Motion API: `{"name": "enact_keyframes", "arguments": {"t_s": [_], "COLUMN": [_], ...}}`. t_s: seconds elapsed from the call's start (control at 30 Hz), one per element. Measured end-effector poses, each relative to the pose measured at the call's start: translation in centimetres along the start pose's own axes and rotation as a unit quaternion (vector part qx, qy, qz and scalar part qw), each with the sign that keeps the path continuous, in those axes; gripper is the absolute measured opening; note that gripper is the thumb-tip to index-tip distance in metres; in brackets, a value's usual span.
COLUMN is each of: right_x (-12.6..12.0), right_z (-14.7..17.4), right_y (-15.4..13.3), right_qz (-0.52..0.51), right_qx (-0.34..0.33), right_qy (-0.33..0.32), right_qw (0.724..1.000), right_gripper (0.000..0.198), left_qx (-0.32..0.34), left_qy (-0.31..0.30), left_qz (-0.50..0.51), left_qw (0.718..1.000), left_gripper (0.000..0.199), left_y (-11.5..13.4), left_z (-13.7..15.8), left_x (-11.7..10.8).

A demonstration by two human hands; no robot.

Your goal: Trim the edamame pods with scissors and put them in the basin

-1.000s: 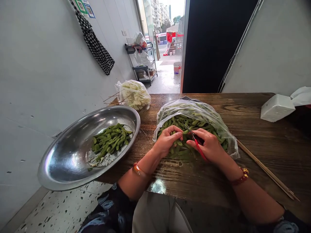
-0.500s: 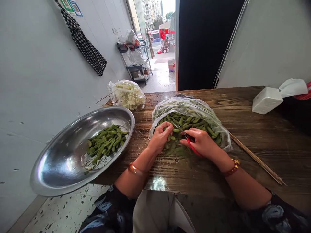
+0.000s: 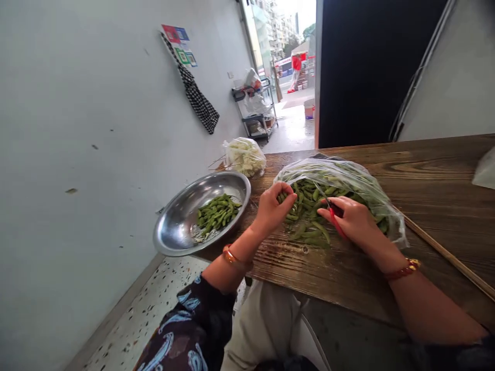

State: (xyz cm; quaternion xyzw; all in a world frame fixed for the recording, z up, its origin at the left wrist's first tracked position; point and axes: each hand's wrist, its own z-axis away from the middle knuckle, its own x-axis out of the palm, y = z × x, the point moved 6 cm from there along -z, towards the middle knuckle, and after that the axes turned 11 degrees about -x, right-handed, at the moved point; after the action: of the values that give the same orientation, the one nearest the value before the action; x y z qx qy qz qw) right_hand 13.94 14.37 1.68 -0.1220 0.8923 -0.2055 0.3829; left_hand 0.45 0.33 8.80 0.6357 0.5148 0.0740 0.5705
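Note:
My left hand (image 3: 274, 207) is closed at the left edge of the plastic bag (image 3: 367, 185), with green edamame pods (image 3: 282, 197) showing between its curled fingers. In my right hand (image 3: 353, 221) are red-handled scissors (image 3: 337, 224), their slim blades pointing up and left over the bag's mouth. Edamame (image 3: 305, 198) fills the bag and spills from it onto the wooden table. To the left, a large steel basin (image 3: 174, 226) holds a heap of trimmed-looking edamame (image 3: 218, 211) and small scraps.
Behind the basin sits a clear bag of cauliflower (image 3: 245, 157), thin sticks beside it. Bamboo skewers (image 3: 444, 250) lie right of the edamame bag. A white tissue pack (image 3: 485, 170) is at the far right. A shelf cart (image 3: 255, 111) stands by the doorway.
The view has swung left, shifting everything rightward. My left hand has drawn away from the scissors' tips toward the basin side. My right hand keeps hold of the scissors.

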Motion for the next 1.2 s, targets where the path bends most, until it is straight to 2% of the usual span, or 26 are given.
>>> {"name": "enact_keyframes", "arguments": {"t_s": [0.1, 0.17, 0.2, 0.23, 0.3, 0.33, 0.37, 0.43, 0.5, 0.53, 0.57, 0.63, 0.7, 0.77, 0.8, 0.87, 0.93, 1.07, 1.2], "right_x": [-0.1, -0.2, -0.3, -0.3, -0.3, -0.2, -0.1, 0.1, 0.3, 0.3, 0.2, 0.0, -0.2, -0.3, -0.3, -0.5, -0.8, -1.3, -1.1], "right_z": [0.1, 0.2, 0.2, 0.2, 0.2, 0.3, 0.3, 0.4, 0.4, 0.5, 0.5, 0.4, 0.3, 0.1, 0.1, 0.0, -0.1, -0.1, -0.1], "right_y": [-0.4, -0.7, -0.7, -0.8, -0.6, -0.4, -0.2, 0.1, 0.4, 0.5, 0.5, 0.5, 0.5, 0.5, 0.5, 0.4, 0.4, 0.6, 0.4], "right_qz": [-0.003, -0.005, -0.004, -0.002, -0.002, -0.003, -0.006, -0.014, -0.02, -0.022, -0.023, -0.024, -0.026, -0.03, -0.031, -0.031, -0.027, -0.001, 0.038], "right_qx": [-0.012, -0.017, -0.017, -0.017, -0.012, -0.009, -0.006, -0.006, -0.008, -0.009, -0.009, -0.008, -0.008, -0.008, -0.007, -0.008, -0.008, 0.0, -0.003], "right_qy": [0.006, 0.009, 0.011, 0.013, 0.018, 0.02, 0.022, 0.026, 0.031, 0.035, 0.039, 0.048, 0.058, 0.067, 0.072, 0.082, 0.094, 0.108, 0.086], "right_qw": [1.0, 1.0, 1.0, 1.0, 1.0, 1.0, 1.0, 1.0, 0.999, 0.999, 0.999, 0.999, 0.998, 0.997, 0.997, 0.996, 0.995, 0.994, 0.996], "right_gripper": [0.033, 0.033, 0.033, 0.033, 0.032, 0.032, 0.033, 0.034, 0.034, 0.034, 0.035, 0.034, 0.034, 0.035, 0.035, 0.037, 0.039, 0.041, 0.041], "left_qx": [0.049, 0.055, 0.039, 0.011, -0.067, -0.094, -0.099, -0.083, -0.049, -0.031, -0.01, 0.034, 0.057, 0.037, 0.006, -0.073, -0.104, -0.1, -0.104], "left_qy": [0.08, 0.141, 0.151, 0.13, 0.036, 0.014, 0.017, 0.055, 0.09, 0.089, 0.078, 0.002, -0.082, -0.108, -0.098, -0.058, -0.024, -0.004, -0.001], "left_qz": [-0.09, -0.177, -0.234, -0.292, -0.378, -0.405, -0.422, -0.421, -0.389, -0.374, -0.367, -0.376, -0.4, -0.403, -0.401, -0.403, -0.413, -0.431, -0.436], "left_qw": [0.991, 0.972, 0.96, 0.947, 0.923, 0.909, 0.901, 0.902, 0.915, 0.923, 0.927, 0.926, 0.911, 0.908, 0.911, 0.911, 0.904, 0.897, 0.894], "left_gripper": [0.006, 0.007, 0.01, 0.015, 0.02, 0.021, 0.022, 0.025, 0.029, 0.03, 0.03, 0.028, 0.028, 0.026, 0.023, 0.02, 0.02, 0.021, 0.018], "left_y": [1.9, 1.5, 0.7, -0.5, -3.4, -4.4, -4.8, -4.3, -2.9, -2.3, -1.8, -1.6, -2.7, -4.6, -5.7, -7.9, -9.0, -9.1, -9.1], "left_z": [-0.7, -1.6, -2.2, -2.7, -3.1, -2.8, -2.3, -0.4, 2.4, 3.9, 5.5, 8.6, 11.1, 12.3, 12.4, 11.9, 11.4, 11.2, 11.3], "left_x": [-5.4, -9.7, -11.6, -13.2, -15.6, -16.7, -17.7, -18.8, -18.1, -16.9, -15.4, -11.3, -7.2, -4.2, -3.3, -2.1, -1.4, -0.8, -0.9]}}
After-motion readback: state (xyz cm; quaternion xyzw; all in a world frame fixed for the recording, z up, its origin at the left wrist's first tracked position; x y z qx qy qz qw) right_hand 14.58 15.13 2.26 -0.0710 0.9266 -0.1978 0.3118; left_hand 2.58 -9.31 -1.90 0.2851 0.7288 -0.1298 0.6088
